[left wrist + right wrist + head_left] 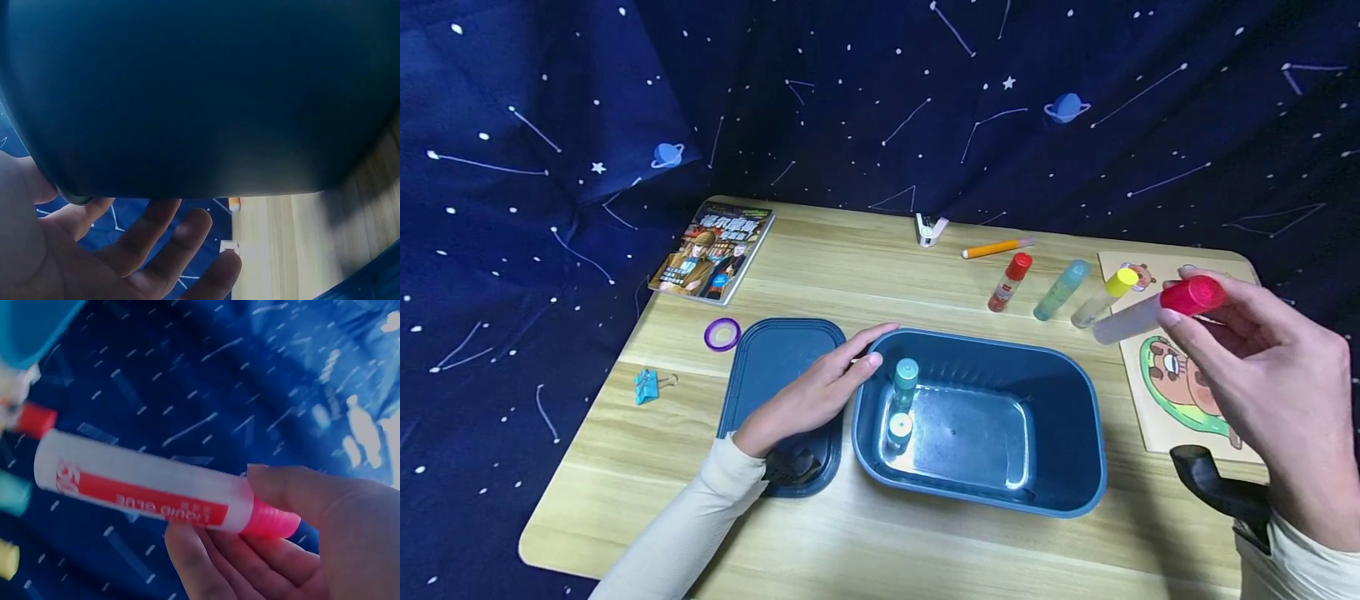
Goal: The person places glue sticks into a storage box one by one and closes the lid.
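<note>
My right hand (1285,367) pinches a clear glue bottle with a red cap (1131,321) near its cap end. The bottle is held up, tilted, at the right of the bin; in the right wrist view its label reads "liquid glue" on the glue bottle (140,481). My left hand (827,383) rests at the left rear corner of a dark blue plastic bin (977,500), fingers fairly straight, thumb at the rim. Inside that bin, near its left wall, stand a teal-capped tube (906,383) and a pale-capped tube (898,432).
Behind the bin stand a red-capped glue bottle (1010,283), a teal bottle (1062,290) and a yellow-capped bottle (1105,298). A blue lid (782,358), purple tape roll (722,334), binder clip (647,387) and book (713,254) lie left. A capybara-printed sheet (1157,358) lies right.
</note>
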`<action>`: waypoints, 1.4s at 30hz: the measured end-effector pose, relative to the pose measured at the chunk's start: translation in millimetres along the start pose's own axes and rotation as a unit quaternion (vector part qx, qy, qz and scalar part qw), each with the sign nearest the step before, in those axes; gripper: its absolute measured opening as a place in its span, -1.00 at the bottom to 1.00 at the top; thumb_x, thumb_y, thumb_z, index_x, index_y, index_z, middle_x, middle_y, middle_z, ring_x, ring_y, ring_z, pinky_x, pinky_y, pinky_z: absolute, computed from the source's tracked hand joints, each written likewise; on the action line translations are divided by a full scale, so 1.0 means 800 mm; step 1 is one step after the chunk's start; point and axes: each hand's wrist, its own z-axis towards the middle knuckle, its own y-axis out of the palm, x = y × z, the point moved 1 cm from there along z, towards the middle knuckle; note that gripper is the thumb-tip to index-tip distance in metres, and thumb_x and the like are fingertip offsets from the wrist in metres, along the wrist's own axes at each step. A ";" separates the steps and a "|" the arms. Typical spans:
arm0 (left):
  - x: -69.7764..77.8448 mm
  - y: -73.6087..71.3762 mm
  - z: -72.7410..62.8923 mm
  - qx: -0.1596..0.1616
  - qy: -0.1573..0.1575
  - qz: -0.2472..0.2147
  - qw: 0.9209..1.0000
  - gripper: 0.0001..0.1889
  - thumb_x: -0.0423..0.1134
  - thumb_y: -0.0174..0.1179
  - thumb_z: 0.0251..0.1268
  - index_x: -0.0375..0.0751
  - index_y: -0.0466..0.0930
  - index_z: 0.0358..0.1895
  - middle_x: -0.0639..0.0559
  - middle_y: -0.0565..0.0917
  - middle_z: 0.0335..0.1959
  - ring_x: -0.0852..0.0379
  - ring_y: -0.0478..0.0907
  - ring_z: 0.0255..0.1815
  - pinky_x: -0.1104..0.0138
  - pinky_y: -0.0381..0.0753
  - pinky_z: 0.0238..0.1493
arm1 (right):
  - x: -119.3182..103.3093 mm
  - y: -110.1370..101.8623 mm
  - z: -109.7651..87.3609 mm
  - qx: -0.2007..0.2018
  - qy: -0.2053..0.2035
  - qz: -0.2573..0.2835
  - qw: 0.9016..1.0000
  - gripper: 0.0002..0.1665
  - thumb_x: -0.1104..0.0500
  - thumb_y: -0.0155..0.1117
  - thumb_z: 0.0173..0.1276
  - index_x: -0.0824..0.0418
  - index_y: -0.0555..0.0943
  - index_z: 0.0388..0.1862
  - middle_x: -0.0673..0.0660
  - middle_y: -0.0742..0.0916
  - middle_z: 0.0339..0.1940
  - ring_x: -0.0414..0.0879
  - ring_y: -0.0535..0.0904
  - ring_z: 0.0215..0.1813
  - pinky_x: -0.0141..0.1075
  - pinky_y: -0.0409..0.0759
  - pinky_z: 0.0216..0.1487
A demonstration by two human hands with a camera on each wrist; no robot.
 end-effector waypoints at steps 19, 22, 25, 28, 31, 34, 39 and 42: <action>0.001 0.000 0.000 -0.003 0.003 -0.001 1.000 -0.49 0.01 -0.20 0.73 0.26 0.15 0.64 0.14 0.23 0.66 -0.01 0.12 0.70 -0.15 0.16 0.63 | -0.078 0.067 -0.022 -0.363 -0.149 0.067 0.918 -0.51 0.23 0.62 0.18 0.13 0.71 0.11 0.07 0.82 -0.06 -0.29 0.77 -0.15 -0.54 0.71 -0.10; 0.000 -0.001 0.000 -0.001 0.004 -0.003 1.000 -0.49 0.00 -0.19 0.73 0.25 0.16 0.64 0.14 0.23 0.66 -0.01 0.13 0.70 -0.14 0.16 0.63 | -0.080 0.087 -0.020 -0.407 -0.147 0.071 0.899 -0.54 0.20 0.60 0.22 0.14 0.70 0.10 0.02 0.81 -0.08 -0.29 0.76 -0.13 -0.45 0.74 -0.07; -0.001 -0.001 0.001 0.001 0.000 -0.001 1.000 -0.49 0.01 -0.19 0.73 0.26 0.16 0.63 0.15 0.23 0.66 0.00 0.12 0.70 -0.14 0.16 0.64 | -0.080 0.107 -0.020 -0.437 -0.139 0.075 0.885 -0.60 0.25 0.58 0.23 0.13 0.71 0.05 -0.01 0.80 -0.13 -0.30 0.75 -0.14 -0.40 0.76 -0.04; -0.001 -0.001 0.002 -0.001 0.000 -0.001 1.000 -0.49 0.04 -0.20 0.73 0.28 0.16 0.63 0.15 0.23 0.66 0.01 0.12 0.70 -0.15 0.16 0.64 | -0.078 0.122 -0.020 -0.456 -0.132 0.072 0.877 -0.64 0.30 0.56 0.24 0.14 0.71 0.01 -0.01 0.79 -0.17 -0.30 0.74 -0.15 -0.37 0.76 -0.03; 0.000 0.000 0.003 -0.003 -0.005 -0.002 1.000 -0.49 0.06 -0.20 0.73 0.29 0.16 0.63 0.16 0.23 0.66 0.03 0.12 0.70 -0.14 0.15 0.64 | -0.075 0.134 -0.021 -0.470 -0.131 0.061 0.871 -0.66 0.30 0.55 0.26 0.16 0.71 0.00 -0.01 0.79 -0.18 -0.28 0.75 -0.13 -0.35 0.76 0.00; -0.001 0.001 0.003 -0.002 -0.008 -0.003 1.000 -0.49 0.06 -0.21 0.73 0.31 0.15 0.63 0.17 0.23 0.66 0.04 0.11 0.70 -0.12 0.13 0.65 | -0.071 0.143 -0.020 -0.484 -0.129 0.049 0.864 -0.68 0.29 0.53 0.28 0.16 0.71 0.01 0.00 0.78 -0.18 -0.24 0.74 -0.11 -0.32 0.76 0.01; -0.003 0.001 0.003 -0.001 -0.005 -0.001 1.000 -0.49 0.05 -0.22 0.73 0.31 0.15 0.63 0.18 0.23 0.66 0.06 0.10 0.70 -0.10 0.11 0.66 | -0.065 0.152 -0.020 -0.509 -0.116 0.040 0.852 -0.70 0.28 0.50 0.32 0.12 0.69 0.01 0.00 0.78 -0.15 -0.17 0.74 -0.07 -0.29 0.76 0.04; -0.002 0.000 0.001 0.002 -0.002 -0.002 1.000 -0.49 0.03 -0.21 0.73 0.29 0.15 0.63 0.18 0.24 0.66 0.06 0.11 0.70 -0.09 0.11 0.66 | -0.061 0.158 -0.021 -0.519 -0.112 0.036 0.847 -0.70 0.28 0.50 0.32 0.10 0.69 0.01 0.00 0.78 -0.13 -0.16 0.73 -0.06 -0.30 0.76 0.04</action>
